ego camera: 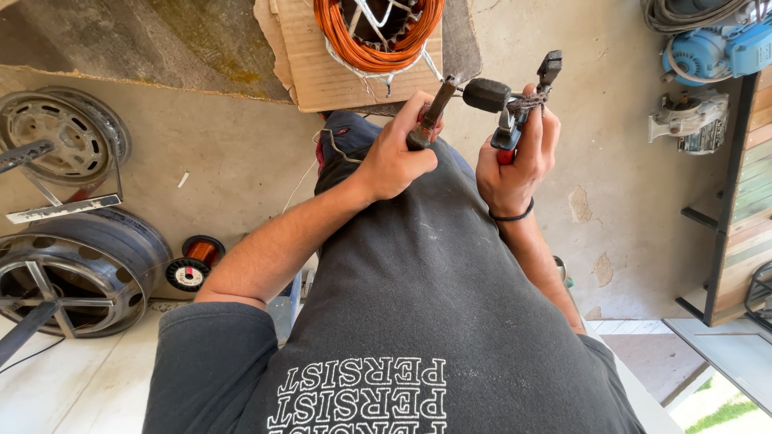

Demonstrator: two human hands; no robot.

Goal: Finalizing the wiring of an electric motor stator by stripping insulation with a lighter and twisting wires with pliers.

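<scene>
My left hand grips the wooden handle of a small hammer, whose dark head points right. My right hand is closed on pliers with red grips; their dark jaws stick up near the hammer head and pinch a short twisted bundle of wire. The hammer head touches or nearly touches the pliers. Both hands are raised in front of my dark grey shirt. A black band circles my right wrist.
A coil of orange copper wire lies on cardboard on the concrete floor. Metal wheel rims and a small copper wire spool are at left. Blue motors and a wooden shelf are at right.
</scene>
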